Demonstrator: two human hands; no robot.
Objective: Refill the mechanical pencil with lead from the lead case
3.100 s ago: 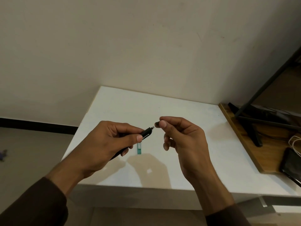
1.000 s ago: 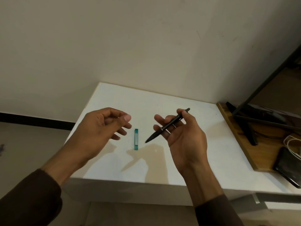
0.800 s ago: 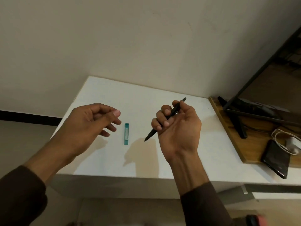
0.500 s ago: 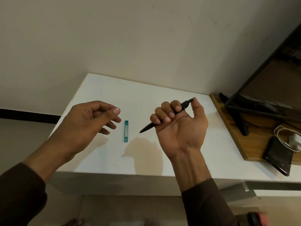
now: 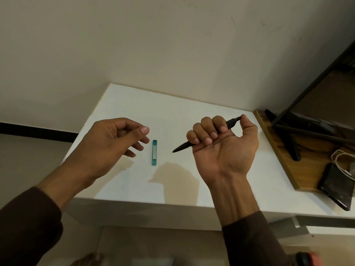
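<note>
My right hand [image 5: 224, 148] grips the black mechanical pencil [image 5: 182, 147] in a fist above the white table [image 5: 172, 112]. Its tip points left and down, and my thumb rests on the cap end at the upper right. The teal lead case [image 5: 154, 152] lies flat on the table between my hands. My left hand [image 5: 113, 143] hovers just left of the case with loosely curled fingers and holds nothing.
A wooden board [image 5: 276, 150] lies along the table's right side with a black stand [image 5: 288, 139], a dark phone [image 5: 338, 187] and a white cable [image 5: 343, 160] on it. The wall rises behind the table. The table's front edge is near my forearms.
The pencil passed from my left hand to my right. My right hand then closed into a fist round it, with the thumb on the cap. My left hand stays by the case.
</note>
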